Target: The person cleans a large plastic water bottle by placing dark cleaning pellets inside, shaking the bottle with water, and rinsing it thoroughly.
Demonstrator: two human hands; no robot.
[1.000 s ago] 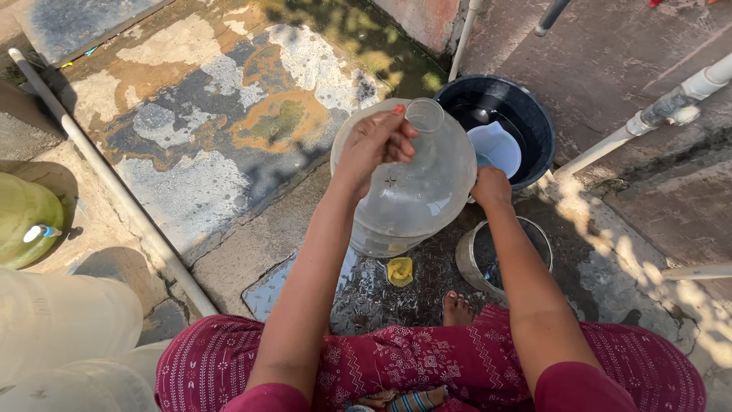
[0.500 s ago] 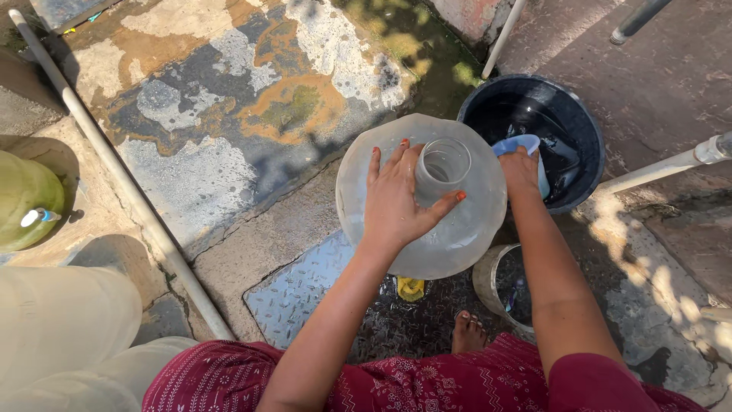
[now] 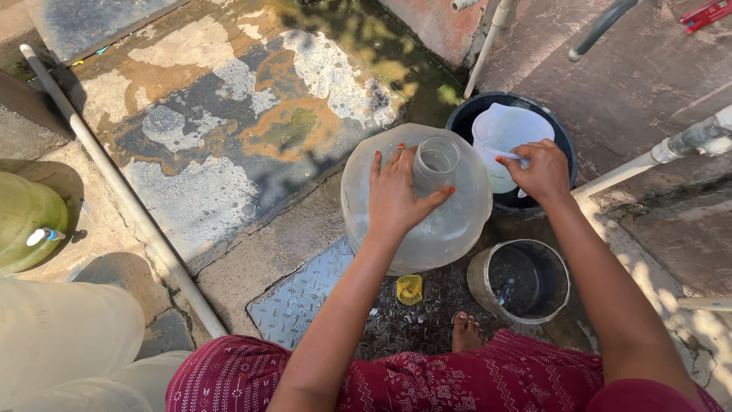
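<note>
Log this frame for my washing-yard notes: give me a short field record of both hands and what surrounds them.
left hand: left hand flat on the shoulder of the clear water jug, beside its open neck
right hand: right hand grips the handle of a white plastic mug over the black tub
nearby: steel bucket, yellow scrubber, green jug, white pipe
ground: wet, patchy concrete

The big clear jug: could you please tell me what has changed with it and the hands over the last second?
The jug was tipped upright, mouth now up. The right hand lifted the white mug out of the black tub. The left hand stays on the jug; the steel bucket is unmoved.
</note>
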